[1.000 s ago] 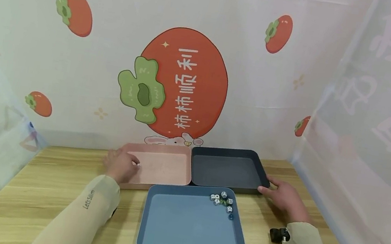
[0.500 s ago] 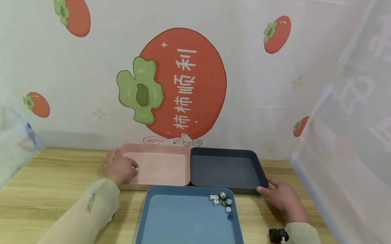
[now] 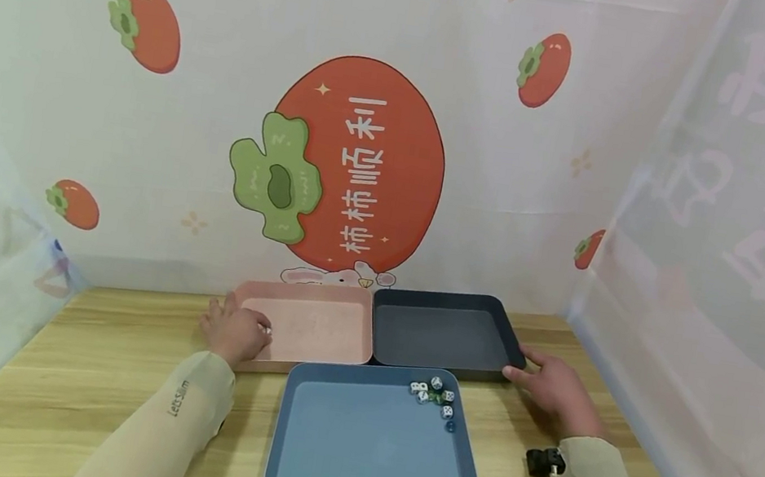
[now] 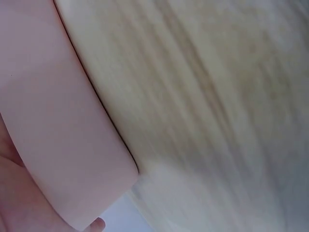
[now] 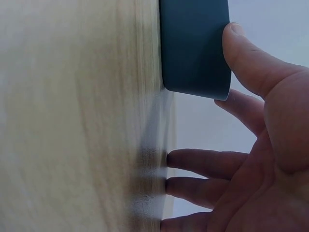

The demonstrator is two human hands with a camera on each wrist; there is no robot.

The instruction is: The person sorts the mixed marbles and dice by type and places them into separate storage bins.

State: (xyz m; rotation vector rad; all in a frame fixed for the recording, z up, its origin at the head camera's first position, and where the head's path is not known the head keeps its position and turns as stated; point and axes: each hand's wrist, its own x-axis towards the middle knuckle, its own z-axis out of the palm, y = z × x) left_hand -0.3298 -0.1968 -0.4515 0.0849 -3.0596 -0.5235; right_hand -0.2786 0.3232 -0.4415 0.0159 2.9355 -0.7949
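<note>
At the left end of the pink tray (image 3: 309, 331), my left hand (image 3: 236, 334) reaches over the wall. Its thumb and forefinger pinch a small white die (image 3: 268, 329), mostly hidden by the fingertips. In the left wrist view, parts of the hand (image 4: 19, 193) show past the tray's outer wall (image 4: 72, 140). My right hand (image 3: 556, 386) holds the front right corner of the dark tray (image 3: 445, 337) between thumb and forefinger. The right wrist view shows the thumb on the tray's rim (image 5: 195, 48), with the other fingers (image 5: 207, 163) spread and touching the tabletop.
A blue tray (image 3: 374, 443) stands in front of the other two. Several white dice (image 3: 447, 412), small green pieces (image 3: 435, 397) and a blue marble (image 3: 450, 427) lie in its far right corner. A black strap piece (image 3: 544, 462) hangs by the right sleeve. Printed cloth (image 3: 200, 120) walls the wooden table (image 3: 74, 366).
My left hand has lowered slightly into the pink tray, bringing the white die down with it. The right hand stays on the dark tray's corner.
</note>
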